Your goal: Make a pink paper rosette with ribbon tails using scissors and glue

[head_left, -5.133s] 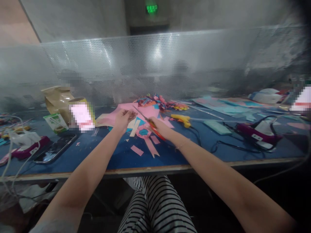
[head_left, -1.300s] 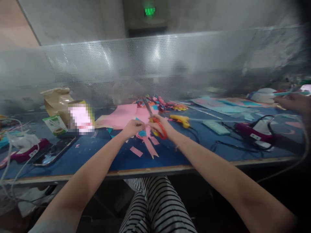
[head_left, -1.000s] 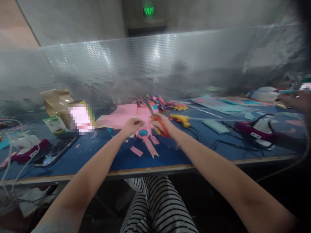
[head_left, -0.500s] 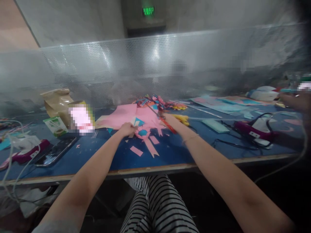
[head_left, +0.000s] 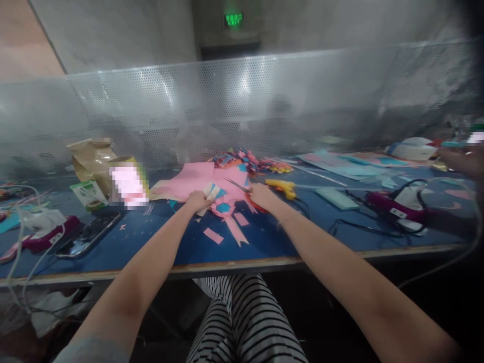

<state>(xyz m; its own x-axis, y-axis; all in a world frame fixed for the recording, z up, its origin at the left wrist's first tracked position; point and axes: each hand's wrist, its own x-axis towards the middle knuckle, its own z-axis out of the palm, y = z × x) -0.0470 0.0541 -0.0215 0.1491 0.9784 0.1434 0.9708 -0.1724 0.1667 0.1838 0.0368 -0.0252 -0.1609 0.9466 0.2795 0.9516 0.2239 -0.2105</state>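
Note:
My right hand is closed round the orange handles of a pair of scissors, whose blades point left over the pink paper. My left hand is closed, pinching a small pale paper piece beside a pink cut-out shape with a blue centre. Pink strips lie loose on the blue table in front of the hands.
A yellow glue gun lies right of my right hand. A purple and white device with black cables is further right. A phone, a green box and a brown bag sit left. Another person's hand shows at far right.
My right hand turned the scissors from pointing up and away to lying low, blades pointing left. My left hand stayed pinched at the paper beside the pink cut-out.

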